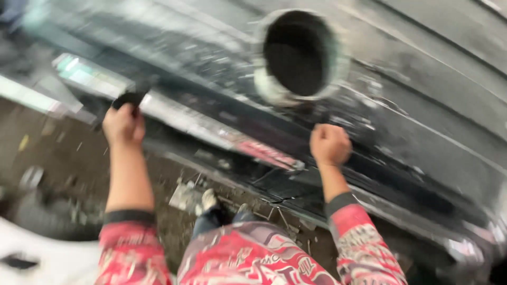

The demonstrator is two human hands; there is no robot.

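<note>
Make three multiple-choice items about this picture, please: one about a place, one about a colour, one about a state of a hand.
1. Where is the round hole in the dark panel?
A. Above and between the two hands
B. Below the left hand
C. On the ground by the shoe

2. What colour are the sleeves?
A. Plain blue
B. Red with a pale pattern
C. Yellow

3. How is the right hand?
A. Flat and spread open
B. Closed into a fist against the panel
C. Out of view

Answers:
1. A: the hole sits higher than the left hand and the right hand, between them.
2. B: both forearms show red patterned cloth with dark cuffs.
3. B: its fingers are curled shut; what it grips, if anything, cannot be told.
</note>
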